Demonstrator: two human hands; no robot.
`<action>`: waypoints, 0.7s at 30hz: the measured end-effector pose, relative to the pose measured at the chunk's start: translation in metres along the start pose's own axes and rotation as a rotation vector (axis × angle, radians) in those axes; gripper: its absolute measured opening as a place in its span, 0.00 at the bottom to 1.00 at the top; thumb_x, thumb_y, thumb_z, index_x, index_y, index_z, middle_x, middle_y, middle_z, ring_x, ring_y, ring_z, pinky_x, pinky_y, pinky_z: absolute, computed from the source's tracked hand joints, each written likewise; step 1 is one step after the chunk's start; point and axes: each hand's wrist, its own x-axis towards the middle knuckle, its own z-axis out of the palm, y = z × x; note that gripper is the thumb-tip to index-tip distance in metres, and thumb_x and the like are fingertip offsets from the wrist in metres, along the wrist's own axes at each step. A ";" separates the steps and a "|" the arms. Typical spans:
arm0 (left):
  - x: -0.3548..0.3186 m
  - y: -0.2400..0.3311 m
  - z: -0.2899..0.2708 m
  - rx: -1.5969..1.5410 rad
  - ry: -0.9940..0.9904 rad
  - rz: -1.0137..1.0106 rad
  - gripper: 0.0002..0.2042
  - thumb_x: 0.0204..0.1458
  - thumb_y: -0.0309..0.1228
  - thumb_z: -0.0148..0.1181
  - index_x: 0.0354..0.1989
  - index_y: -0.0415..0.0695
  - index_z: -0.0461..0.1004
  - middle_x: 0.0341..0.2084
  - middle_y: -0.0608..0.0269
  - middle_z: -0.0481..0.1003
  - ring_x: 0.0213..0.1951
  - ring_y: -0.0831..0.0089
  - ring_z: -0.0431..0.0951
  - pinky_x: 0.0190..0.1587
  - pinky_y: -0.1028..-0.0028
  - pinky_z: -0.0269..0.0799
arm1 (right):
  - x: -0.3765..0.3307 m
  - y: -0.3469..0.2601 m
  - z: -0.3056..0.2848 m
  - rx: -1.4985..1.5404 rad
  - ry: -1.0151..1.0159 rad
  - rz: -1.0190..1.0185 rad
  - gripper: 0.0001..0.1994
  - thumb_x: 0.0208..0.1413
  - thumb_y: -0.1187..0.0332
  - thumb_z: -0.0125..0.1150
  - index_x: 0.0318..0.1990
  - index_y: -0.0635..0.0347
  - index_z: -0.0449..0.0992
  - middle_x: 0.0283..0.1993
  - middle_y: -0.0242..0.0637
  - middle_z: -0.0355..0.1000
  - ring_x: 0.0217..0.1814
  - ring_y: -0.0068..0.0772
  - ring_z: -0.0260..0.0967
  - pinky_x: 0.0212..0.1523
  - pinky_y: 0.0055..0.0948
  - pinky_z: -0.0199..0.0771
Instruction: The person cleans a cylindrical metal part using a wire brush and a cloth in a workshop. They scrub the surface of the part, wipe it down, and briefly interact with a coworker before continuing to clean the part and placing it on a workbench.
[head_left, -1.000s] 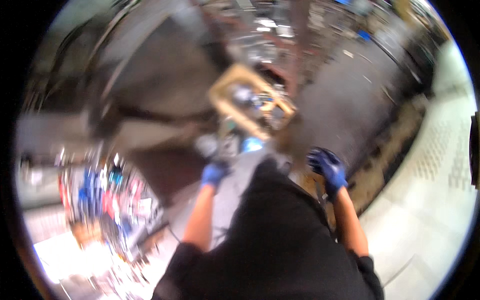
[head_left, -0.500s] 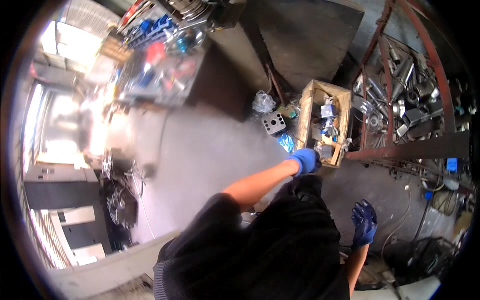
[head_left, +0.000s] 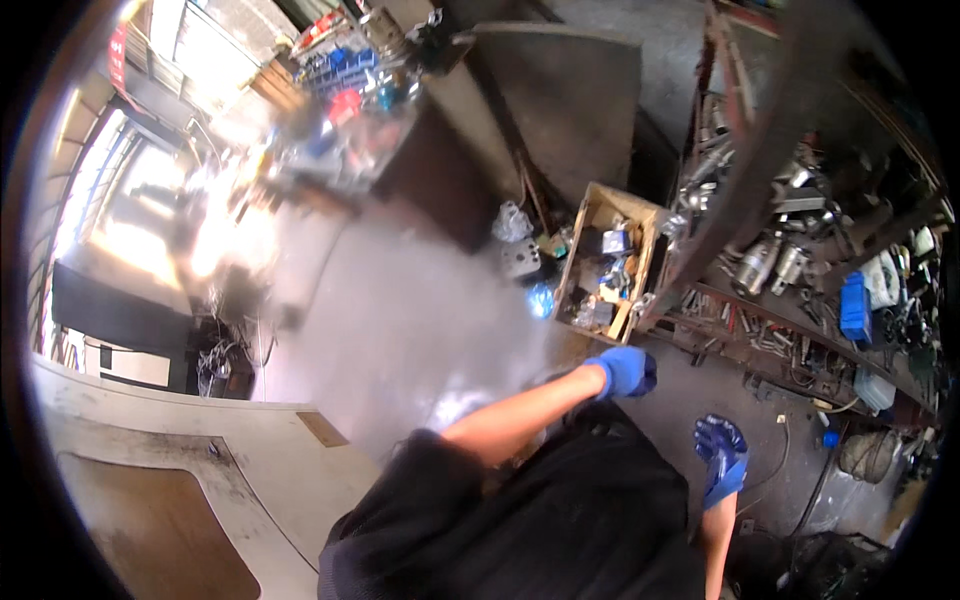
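Note:
My left hand, in a blue glove with a dark coated palm, is held in front of my body below the wooden box. Its fingers are curled closed, and whatever they may hold is hidden. Off to the right hangs my right hand, in a matching glove, open over the floor with fingers loosely bent and nothing in them. Nearest to the left hand is a wooden box holding small cartons and loose bits. Neither hand touches it.
A rusty metal rack with metal tool holders and parts stands at right, bearing a blue bin. Left of the box lie a clear plastic bag and a metal block. A cluttered bench stands farther off; a pale machine cover is at lower left.
The view has turned and shifted; the rack looms larger and more of the pale cover shows. My left hand now appears lower, apart from the box's near edge. The right hand stays open.

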 end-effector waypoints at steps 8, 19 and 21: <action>0.020 0.126 0.098 -0.085 -0.073 0.151 0.14 0.47 0.38 0.67 0.41 0.46 0.82 0.36 0.49 0.82 0.39 0.48 0.82 0.43 0.57 0.76 | -0.053 0.011 -0.117 -0.021 -0.096 -0.034 0.11 0.61 0.71 0.61 0.48 0.63 0.80 0.45 0.41 0.83 0.44 0.36 0.82 0.43 0.30 0.79; 0.108 0.290 0.175 0.102 -0.490 0.315 0.15 0.60 0.37 0.59 0.51 0.43 0.80 0.45 0.42 0.81 0.48 0.47 0.81 0.54 0.58 0.74 | -0.069 -0.011 -0.230 -0.325 -0.008 -0.314 0.08 0.59 0.70 0.68 0.39 0.69 0.82 0.37 0.41 0.82 0.40 0.23 0.74 0.41 0.32 0.75; 0.135 0.319 0.186 -0.028 -0.538 0.260 0.14 0.63 0.37 0.57 0.50 0.43 0.80 0.44 0.44 0.81 0.47 0.53 0.83 0.53 0.60 0.75 | -0.067 -0.027 -0.259 -0.455 0.063 -0.140 0.19 0.61 0.56 0.67 0.40 0.67 0.82 0.38 0.50 0.81 0.41 0.41 0.81 0.43 0.39 0.76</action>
